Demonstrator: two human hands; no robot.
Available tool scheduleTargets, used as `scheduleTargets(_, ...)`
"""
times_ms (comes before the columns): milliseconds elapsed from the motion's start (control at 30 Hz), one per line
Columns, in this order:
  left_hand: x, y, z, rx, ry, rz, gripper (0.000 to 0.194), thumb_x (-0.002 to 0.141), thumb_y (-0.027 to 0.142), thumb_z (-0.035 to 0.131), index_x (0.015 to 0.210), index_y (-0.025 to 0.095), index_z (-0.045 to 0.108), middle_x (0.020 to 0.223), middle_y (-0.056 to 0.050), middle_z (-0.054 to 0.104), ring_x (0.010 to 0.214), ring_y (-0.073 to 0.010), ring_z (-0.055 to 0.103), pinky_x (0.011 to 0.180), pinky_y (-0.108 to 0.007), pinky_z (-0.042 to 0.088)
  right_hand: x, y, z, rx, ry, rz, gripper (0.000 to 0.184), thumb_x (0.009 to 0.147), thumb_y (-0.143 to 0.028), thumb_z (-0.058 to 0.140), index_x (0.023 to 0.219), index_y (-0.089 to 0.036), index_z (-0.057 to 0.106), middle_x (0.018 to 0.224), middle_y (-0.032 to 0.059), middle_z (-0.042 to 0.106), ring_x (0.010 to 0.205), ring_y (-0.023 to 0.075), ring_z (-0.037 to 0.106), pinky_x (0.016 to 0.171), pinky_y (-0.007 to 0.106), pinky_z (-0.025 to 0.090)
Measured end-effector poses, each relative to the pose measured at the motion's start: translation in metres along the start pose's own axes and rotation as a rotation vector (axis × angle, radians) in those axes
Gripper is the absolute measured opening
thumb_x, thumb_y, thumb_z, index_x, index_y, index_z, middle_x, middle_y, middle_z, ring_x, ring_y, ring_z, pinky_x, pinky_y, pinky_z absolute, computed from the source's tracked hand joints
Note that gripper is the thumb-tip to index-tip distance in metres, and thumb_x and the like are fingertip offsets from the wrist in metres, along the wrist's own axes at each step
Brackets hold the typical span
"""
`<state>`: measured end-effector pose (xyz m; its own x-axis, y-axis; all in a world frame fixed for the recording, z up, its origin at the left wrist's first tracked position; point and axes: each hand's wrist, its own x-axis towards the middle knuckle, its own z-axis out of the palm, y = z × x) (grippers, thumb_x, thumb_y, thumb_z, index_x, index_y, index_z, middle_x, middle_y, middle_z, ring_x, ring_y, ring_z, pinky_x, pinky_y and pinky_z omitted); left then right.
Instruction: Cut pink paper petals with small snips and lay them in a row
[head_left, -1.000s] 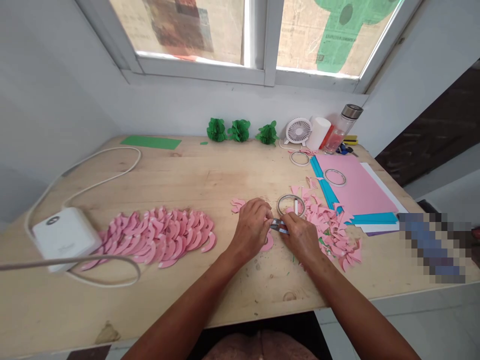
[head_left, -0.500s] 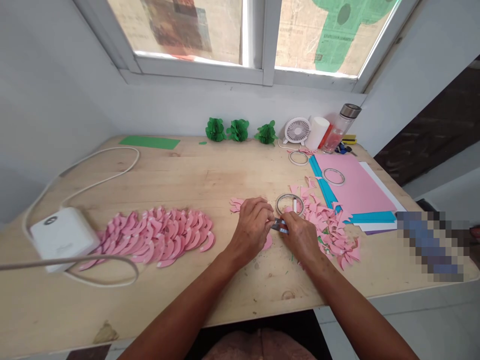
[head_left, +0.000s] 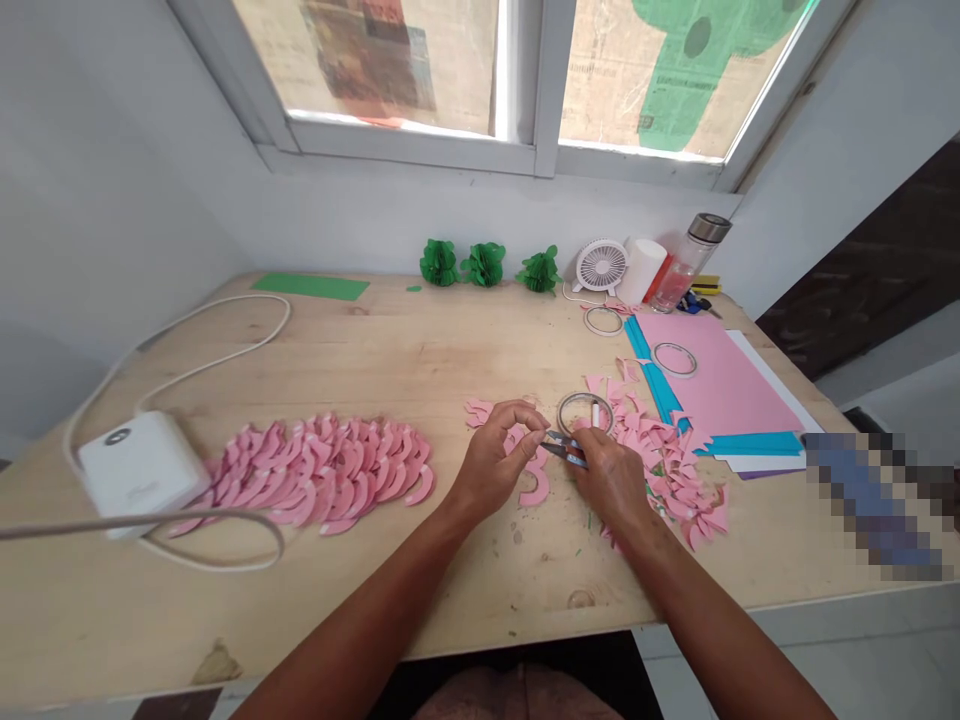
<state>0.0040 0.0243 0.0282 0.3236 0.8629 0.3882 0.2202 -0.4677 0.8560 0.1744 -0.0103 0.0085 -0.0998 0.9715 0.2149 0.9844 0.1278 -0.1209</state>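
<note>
My right hand [head_left: 613,478] is closed round a small pair of scissors [head_left: 568,452], blades pointing left and parted. Thumb and fingertips of my left hand [head_left: 501,450] are pinched together just beside the blade tips; whatever they hold is too small to make out. Under the scissors lies a curved pink paper piece [head_left: 535,488]. A tape roll [head_left: 585,400] rests just beyond my right hand. To its right spreads a heap of pink paper scraps [head_left: 667,460]. Farther left, many curved pink paper petals [head_left: 322,475] overlap in rows.
A white power bank [head_left: 142,470] with a looping cable [head_left: 289,310] sits at the left. Along the back stand green paper ornaments [head_left: 484,264], a small fan [head_left: 602,266] and a glass bottle [head_left: 690,260]. Coloured paper sheets [head_left: 720,385] with another tape roll [head_left: 676,360] lie right.
The scissor blades have parted and show more clearly. My left hand has drawn slightly away from them, uncovering more of the curved pink piece. The view has shifted slightly.
</note>
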Motion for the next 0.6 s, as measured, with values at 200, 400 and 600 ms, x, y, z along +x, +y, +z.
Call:
scheduleTargets(200, -0.002, 0.0, 0.001, 0.047, -0.021, 0.009, 0.009, 0.084, 0.023, 0.049, 0.089, 0.019, 0.055, 0.096, -0.006, 0.062, 0.104, -0.0177, 0.053, 0.09, -0.036, 0.042, 0.0, 0.0, -0.001, 0.011, -0.012, -0.021, 0.005, 0.08, -0.017, 0.05, 0.082, -0.019, 0.055, 0.079, 0.0028, 0.064, 0.068, 0.0143, 0.058, 0.051, 0.024, 0.024)
scheduleTargets(400, -0.004, -0.002, 0.006, 0.223, -0.022, 0.14, 0.016, 0.08, 0.012, 0.05, 0.092, 0.02, 0.055, 0.097, -0.006, 0.059, 0.103, -0.0189, 0.052, 0.091, -0.038, 0.04, 0.0, 0.0, -0.001, 0.008, -0.023, -0.013, 0.005, 0.08, -0.018, 0.052, 0.084, -0.019, 0.055, 0.08, 0.003, 0.064, 0.069, 0.0146, 0.058, 0.052, 0.024, 0.026)
scheduleTargets(600, -0.004, -0.005, 0.01, 0.307, -0.006, 0.237, 0.02, 0.077, 0.005, 0.048, 0.091, 0.019, 0.053, 0.095, -0.005, 0.058, 0.1, -0.0191, 0.051, 0.089, -0.038, 0.041, 0.0, 0.0, -0.001, -0.003, -0.029, -0.005, 0.004, 0.081, -0.019, 0.052, 0.084, -0.019, 0.055, 0.081, 0.0024, 0.064, 0.07, 0.0143, 0.058, 0.052, 0.025, 0.026)
